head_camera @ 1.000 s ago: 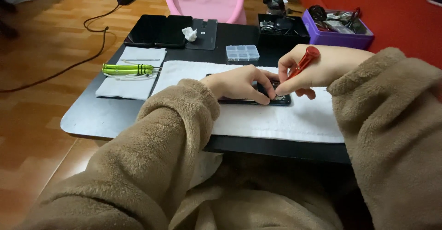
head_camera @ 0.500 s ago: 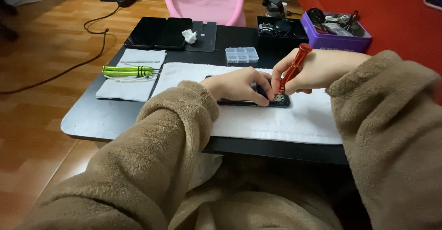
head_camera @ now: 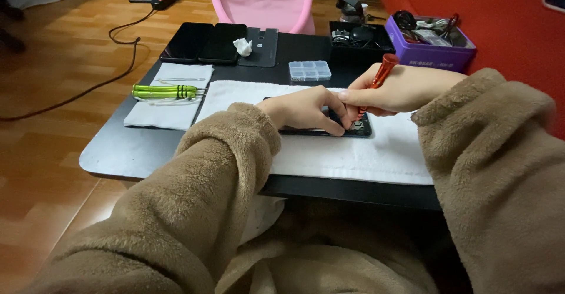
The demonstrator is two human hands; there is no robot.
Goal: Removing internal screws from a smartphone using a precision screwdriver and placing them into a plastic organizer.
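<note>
A red screwdriver [head_camera: 381, 76] is gripped by the right hand [head_camera: 393, 91] fingers; a phone [head_camera: 329, 126] is pinned under the left hand [head_camera: 306, 108] fingers.

Two dark screens [head_camera: 205, 42], table's far-left

The low black table [head_camera: 118, 153] stands on a wooden floor [head_camera: 53, 94]. A white towel [head_camera: 353, 153] covers its centre. At 9 o'clock lies a white cloth [head_camera: 159, 111]. At 11 o'clock lie two dark phones [head_camera: 203, 42] and a dark panel [head_camera: 265, 47]. At 12 o'clock sits a clear compartment box [head_camera: 309, 70]. At 1 o'clock stand a black tray [head_camera: 359, 41] and a purple box [head_camera: 429, 52].
</note>
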